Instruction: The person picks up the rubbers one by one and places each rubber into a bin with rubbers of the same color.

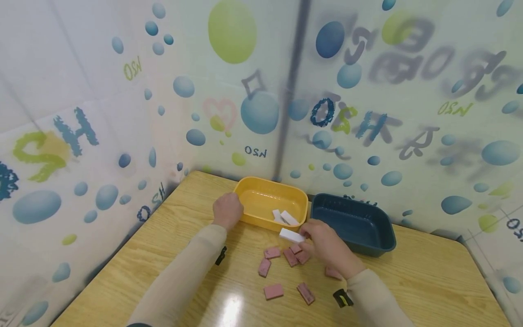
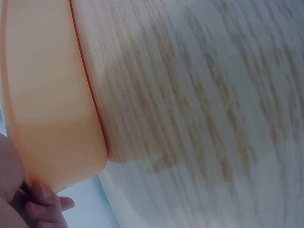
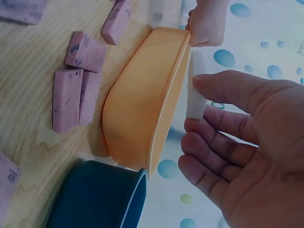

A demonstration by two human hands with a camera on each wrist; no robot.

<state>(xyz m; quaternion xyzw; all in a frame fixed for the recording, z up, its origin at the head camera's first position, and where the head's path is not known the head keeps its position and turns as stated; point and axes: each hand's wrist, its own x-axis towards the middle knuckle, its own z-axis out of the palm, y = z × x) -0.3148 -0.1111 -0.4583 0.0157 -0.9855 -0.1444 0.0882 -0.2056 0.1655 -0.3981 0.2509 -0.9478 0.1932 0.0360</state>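
My right hand (image 1: 328,243) pinches a white eraser (image 1: 292,235) between thumb and fingers, just in front of the yellow bin (image 1: 255,220). In the right wrist view the thumb lies on the white eraser (image 3: 195,97). My left hand (image 1: 228,210) grips the yellow bin's left end; in the left wrist view its fingers (image 2: 43,202) curl at the bin's edge. Two or more white erasers (image 1: 289,218) lie inside that bin, at its right front corner. Several pink erasers (image 1: 273,291) are scattered on the table before the bins, some touching; one is marked 4B in the right wrist view.
A dark blue bin (image 1: 380,227) stands right of the yellow one, close beside it. Both are near the back edge of the wooden table (image 1: 433,281). Printed curtains (image 1: 261,81) hang behind and to the left. A small black strap piece (image 1: 342,298) shows by the right wrist.
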